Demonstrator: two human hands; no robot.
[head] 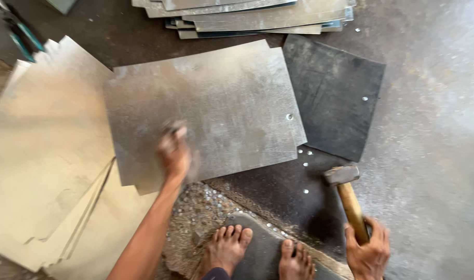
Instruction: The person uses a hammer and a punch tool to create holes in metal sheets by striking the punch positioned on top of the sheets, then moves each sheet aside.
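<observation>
at the lower edge, bare feet (257, 254) planted on a dark rubber mat (278, 194) strewn with small punched discs (205, 199). right hand (368, 252) wrapped tight round the wooden handle of a hammer (346, 189), head resting low over the mat. left hand (174, 153) blurred on the top metal sheet (205, 111); finger spread cannot be told. judged: repositioning the sheet between blows; next move calls for aligning it, then steadying. farther back, stacked sheets (247, 13).

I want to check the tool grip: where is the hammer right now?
In the head view the hammer is at lower right, its wooden handle gripped by the right hand, its head over the dark mat beside the metal sheet.
</observation>
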